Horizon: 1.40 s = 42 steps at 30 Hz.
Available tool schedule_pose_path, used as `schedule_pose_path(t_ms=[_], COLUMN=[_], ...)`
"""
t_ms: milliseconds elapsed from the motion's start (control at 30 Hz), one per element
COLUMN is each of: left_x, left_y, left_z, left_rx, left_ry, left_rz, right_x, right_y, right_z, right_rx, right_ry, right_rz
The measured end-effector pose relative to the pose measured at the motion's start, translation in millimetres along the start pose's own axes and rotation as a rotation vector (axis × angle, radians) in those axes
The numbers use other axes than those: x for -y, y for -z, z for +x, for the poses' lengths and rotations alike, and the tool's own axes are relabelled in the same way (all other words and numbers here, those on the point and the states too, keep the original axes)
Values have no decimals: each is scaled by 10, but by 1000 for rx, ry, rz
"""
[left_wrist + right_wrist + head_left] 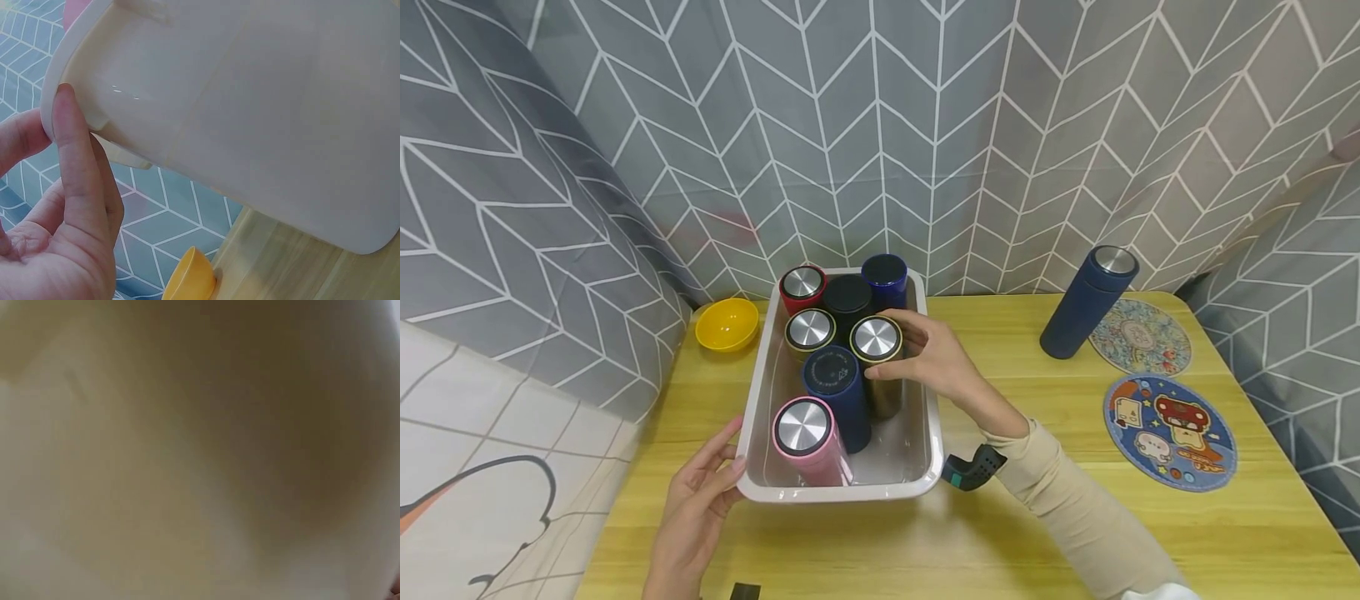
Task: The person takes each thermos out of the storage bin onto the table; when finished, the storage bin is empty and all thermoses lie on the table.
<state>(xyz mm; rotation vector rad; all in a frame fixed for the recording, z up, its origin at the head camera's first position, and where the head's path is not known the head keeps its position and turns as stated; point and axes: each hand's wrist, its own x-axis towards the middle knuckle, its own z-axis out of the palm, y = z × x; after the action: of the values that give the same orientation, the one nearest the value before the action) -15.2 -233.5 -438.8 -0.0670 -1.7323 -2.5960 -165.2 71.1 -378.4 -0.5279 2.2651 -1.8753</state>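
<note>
A white plastic bin (842, 493) holds several insulated bottles standing close together. My left hand (700, 492) pinches its rim at the near left corner, thumb on one side and fingers on the other; the left wrist view shows the bin's outer wall (262, 112). Inside the bin, my right hand (947, 358) grips a brown-gold thermos (887, 400) with a silver-topped lid, thumb in front and fingers behind. Around that thermos stand a dark blue bottle (842, 408), a pink thermos (823, 467), another gold-rimmed one (810, 330) and a black one (847, 297). The right wrist view is blurred.
A red thermos (802, 285) and a shiny blue bottle (885, 279) fill the bin's far end. Left of it sits a yellow bowl (727, 325). On the right, a navy thermos (1086, 304) stands beside a floral round mat (1141, 337) and a blue cartoon mat (1170, 433).
</note>
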Motion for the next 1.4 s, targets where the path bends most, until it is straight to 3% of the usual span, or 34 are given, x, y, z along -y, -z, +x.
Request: schedule_pose_path(t_ms=[200, 500, 1100, 1267, 1400], left_x=[12, 10, 42, 56, 60], left_y=[8, 13, 49, 62, 62], left_z=[-4, 2, 7, 22, 17], left_rx=[-8, 7, 27, 35, 47], left_ry=[0, -13, -26, -38, -49], left_rz=[12, 6, -12, -14, -33], right_x=[105, 420, 1039, 1179, 1240], right_y=[27, 125, 371, 481, 580], right_z=[-40, -161, -505, -558, -601], right_rx=[-30, -82, -291, -331, -379], right_ry=[-8, 49, 266, 354, 344], right_rz=[-7, -71, -42, 24, 20])
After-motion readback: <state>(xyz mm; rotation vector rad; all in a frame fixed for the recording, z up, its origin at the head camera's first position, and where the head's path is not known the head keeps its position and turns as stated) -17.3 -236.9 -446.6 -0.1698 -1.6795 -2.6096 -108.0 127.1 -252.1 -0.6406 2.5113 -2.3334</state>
